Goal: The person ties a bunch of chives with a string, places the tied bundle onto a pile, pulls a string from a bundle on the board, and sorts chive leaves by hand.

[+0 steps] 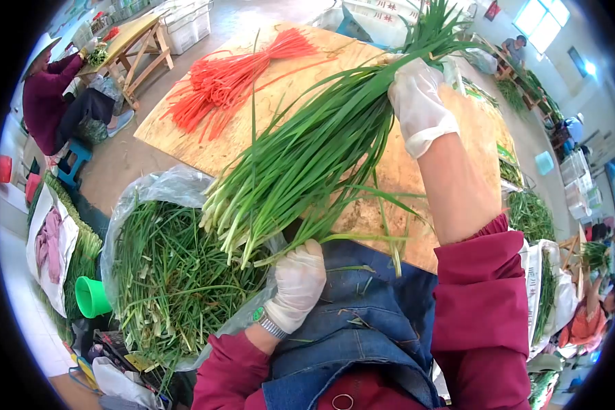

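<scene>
My right hand (417, 102), in a thin whitish glove, is closed around a large bunch of garlic chives (314, 150) near its leafy end. The bunch slants over the wooden tabletop (396, 198), its pale stem ends pointing down to the left. Below those stems my left hand (297, 283), also gloved, has its fingers closed on a few loose chive stalks (348, 237). Left of that hand stands a clear plastic bag (126, 225) full of loose chive leaves (184, 273). A bundle of red plastic strips (232, 82) lies on the tabletop's far side.
A green cup (92, 296) is beside the bag at left. A person (51, 102) sits at another wooden table (126, 41) at upper left. White crates (184, 27) stand behind, and more chives (531, 213) lie at right. Other people sit farther right.
</scene>
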The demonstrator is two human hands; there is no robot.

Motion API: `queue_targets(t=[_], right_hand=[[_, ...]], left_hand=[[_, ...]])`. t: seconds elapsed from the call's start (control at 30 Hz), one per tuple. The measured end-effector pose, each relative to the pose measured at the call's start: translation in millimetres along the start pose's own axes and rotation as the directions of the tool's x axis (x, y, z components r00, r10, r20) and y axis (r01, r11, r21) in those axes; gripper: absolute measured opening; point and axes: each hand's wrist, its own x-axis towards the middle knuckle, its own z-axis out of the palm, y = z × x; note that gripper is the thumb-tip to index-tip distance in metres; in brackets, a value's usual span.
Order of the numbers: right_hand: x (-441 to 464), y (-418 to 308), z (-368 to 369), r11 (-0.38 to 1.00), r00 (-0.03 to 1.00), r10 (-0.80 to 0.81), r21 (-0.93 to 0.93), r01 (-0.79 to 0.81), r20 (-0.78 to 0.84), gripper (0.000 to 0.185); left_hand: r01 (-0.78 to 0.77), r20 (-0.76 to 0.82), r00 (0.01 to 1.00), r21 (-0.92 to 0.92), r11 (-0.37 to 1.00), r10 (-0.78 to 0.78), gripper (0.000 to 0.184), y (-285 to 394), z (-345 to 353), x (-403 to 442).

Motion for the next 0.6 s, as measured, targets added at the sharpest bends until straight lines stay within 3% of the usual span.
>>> queue_targets(t=[0.03,0.13,0.3,0.4,0.47,0.5,0.53,0.57,0.6], right_hand=[[-3.4,-17.9,-22.9,0.992,0.998,0.004,-0.122,0.003,0.06,0.011],[-7.6,-43.5,-53.9,0.911,0.976,0.04,-0.409,0.052,0.213,0.013],[2.4,-30.7,-26.5,0.913,0.986,0.065,-0.408,0.003,0.154,0.008],[10.5,-18.7,-4.2,0.928,0.99,0.084,-0.371,-0.036,0.114,0.007],[11.7,-28.0,-14.5,0.925,0.98,0.132,-0.373,-0.067,0.151,0.008],[8.0,-47.3,-45.2,0.911,0.948,0.191,-0.406,-0.074,0.255,0.008],[8.7,-54.7,-53.1,0.891,0.922,0.232,-0.447,-0.074,0.309,0.012],[8.9,-60.4,-57.9,0.871,0.892,0.272,-0.486,-0.069,0.36,0.015],[8.1,-62.2,-59.6,0.851,0.858,0.311,-0.523,-0.059,0.409,0.019]], left_hand=[[-0.002,-0.031,1.0,-0.085,0.996,-0.001,0.019,-4.4,1.4,1.8],[-0.01,-0.166,0.986,-0.255,0.967,-0.033,0.021,-7.1,-16.9,14.4],[-0.126,-0.132,0.986,-0.229,0.965,0.097,0.014,-15.1,-20.8,21.5],[-0.08,-0.097,0.994,-0.383,0.92,0.046,0.008,-37.2,-54.0,5.9],[-0.19,-0.3,0.951,-0.381,0.905,0.073,0.013,-74.4,-75.6,-25.2],[-0.092,-0.13,0.991,-0.379,0.921,0.046,0.018,-97.8,-86.6,-44.1],[0.001,0.007,1.0,-0.283,0.959,0.001,0.018,-125.6,-93.0,-68.0],[0.046,0.077,0.995,0.156,0.987,-0.059,0.022,-140.0,-103.2,-88.2],[0.078,0.088,0.99,0.319,0.944,-0.112,0.029,-176.4,-82.3,-128.8]])
